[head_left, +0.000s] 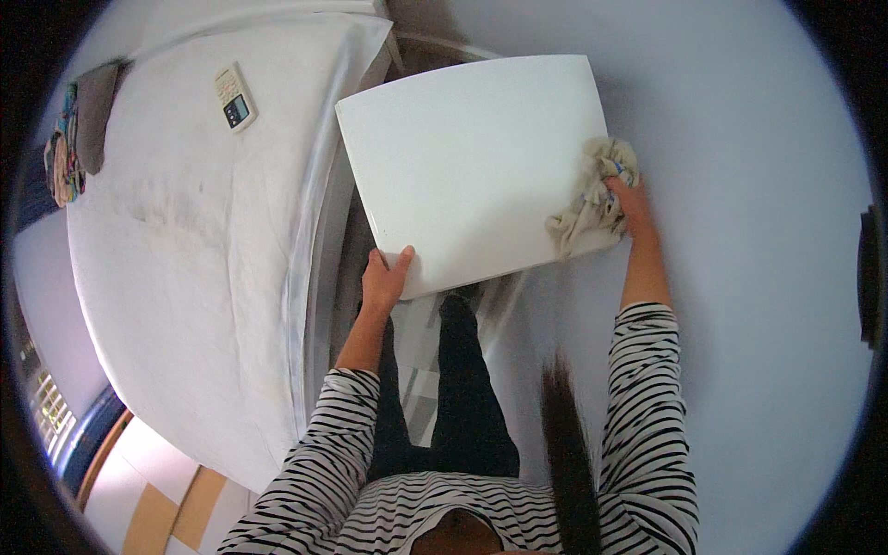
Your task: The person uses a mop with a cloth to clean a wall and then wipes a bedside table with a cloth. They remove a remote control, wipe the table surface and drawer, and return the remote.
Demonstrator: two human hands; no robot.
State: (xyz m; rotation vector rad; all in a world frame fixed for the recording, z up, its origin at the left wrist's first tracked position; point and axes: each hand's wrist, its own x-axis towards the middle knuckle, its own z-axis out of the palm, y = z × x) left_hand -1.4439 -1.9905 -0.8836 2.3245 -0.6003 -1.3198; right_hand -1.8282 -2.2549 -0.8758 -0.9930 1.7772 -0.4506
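Note:
A white flat-topped piece, like a small table or cabinet top [472,157], lies in front of me between the bed and the wall. My left hand [387,277] grips its near left corner, thumb on top and the other fingers hidden beneath the edge. At its right edge my right hand [631,205] is closed on a crumpled beige cloth [587,208], which rests on the white surface and drapes toward the near right corner. Whatever supports the white piece is hidden under it.
To my left stands a bed with a white mattress [203,277], bearing a remote control [235,97], a grey pillow [95,116] and a patterned cloth [65,153]. A pale wall [758,277] rises close on the right, with a dark object [869,277] at its far edge.

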